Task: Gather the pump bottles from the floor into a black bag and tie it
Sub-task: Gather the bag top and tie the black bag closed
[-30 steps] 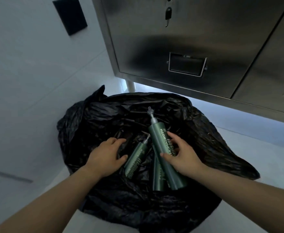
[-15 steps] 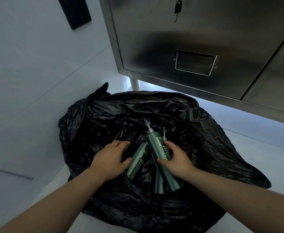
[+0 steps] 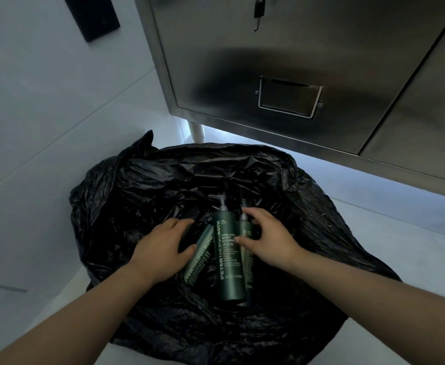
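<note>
Since a second ago my right hand [image 3: 269, 243] has let go of the big bottle [image 3: 229, 262], which now lies flat in the black bag [image 3: 137, 193] between the left bottle [image 3: 199, 258] and the right-hand bottle [image 3: 246, 231]. I judge the gathering done and the tying next. Its fingers [image 3: 254, 216] arch loosely spread over the right-hand bottle, pinching nothing, while my left hand [image 3: 160, 248] lies flat on the bag with its thumb against the left bottle.
</note>
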Action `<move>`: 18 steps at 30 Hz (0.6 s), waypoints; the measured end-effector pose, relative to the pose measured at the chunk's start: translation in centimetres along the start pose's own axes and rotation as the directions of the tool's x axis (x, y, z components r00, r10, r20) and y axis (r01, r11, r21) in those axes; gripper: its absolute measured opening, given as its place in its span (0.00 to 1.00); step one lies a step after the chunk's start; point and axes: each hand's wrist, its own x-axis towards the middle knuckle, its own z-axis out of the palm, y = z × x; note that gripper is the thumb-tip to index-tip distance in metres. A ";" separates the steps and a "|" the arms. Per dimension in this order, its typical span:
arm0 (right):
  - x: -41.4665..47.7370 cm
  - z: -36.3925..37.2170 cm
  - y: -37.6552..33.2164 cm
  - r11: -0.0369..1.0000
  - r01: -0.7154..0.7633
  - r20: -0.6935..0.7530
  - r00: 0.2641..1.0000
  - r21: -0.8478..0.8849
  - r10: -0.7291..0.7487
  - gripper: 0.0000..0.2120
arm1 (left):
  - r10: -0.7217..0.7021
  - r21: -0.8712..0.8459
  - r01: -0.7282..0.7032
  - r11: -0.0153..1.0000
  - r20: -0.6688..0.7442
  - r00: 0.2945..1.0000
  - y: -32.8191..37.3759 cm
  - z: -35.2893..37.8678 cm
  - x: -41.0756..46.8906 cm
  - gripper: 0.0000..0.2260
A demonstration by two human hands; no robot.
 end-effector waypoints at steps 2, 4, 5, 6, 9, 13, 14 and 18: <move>-0.2 -2.8 -0.1 0.997 0.063 -0.067 0.996 -0.046 -0.066 0.32 | 0.028 -0.013 -0.029 1.000 -0.013 1.000 1.1 0.1 0.5 0.28; -0.6 -5.7 0.3 0.995 0.067 -0.137 0.988 -0.071 -0.077 0.31 | 0.062 -0.013 -0.063 0.998 -0.022 0.998 2.3 0.2 1.1 0.28; -0.9 -7.2 0.7 0.996 0.050 -0.177 0.982 -0.069 -0.061 0.30 | 0.080 -0.013 -0.080 0.997 -0.028 0.996 2.9 0.3 1.3 0.28; -1.3 -8.5 1.3 0.998 0.024 -0.220 0.975 -0.065 -0.038 0.30 | 0.096 -0.018 -0.097 0.995 -0.032 0.995 3.7 0.4 1.6 0.28; -3.4 -11.4 3.7 0.996 -0.079 -0.318 0.946 -0.040 0.063 0.28 | 0.138 -0.050 -0.139 0.989 -0.032 0.990 6.0 0.6 2.4 0.28; -7.1 -13.1 6.7 0.976 -0.215 -0.305 0.929 0.022 0.212 0.29 | 0.185 -0.092 -0.188 0.978 -0.046 0.982 9.1 0.9 3.3 0.26; -8.1 -13.2 7.3 0.970 -0.240 -0.288 0.927 0.040 0.241 0.29 | 0.197 -0.093 -0.201 0.975 -0.054 0.979 9.9 1.0 3.5 0.26; -11.2 -13.3 9.1 0.917 -0.337 -0.176 0.910 0.215 0.376 0.25 | 0.240 -0.098 -0.244 0.965 -0.055 0.969 12.8 1.4 3.6 0.25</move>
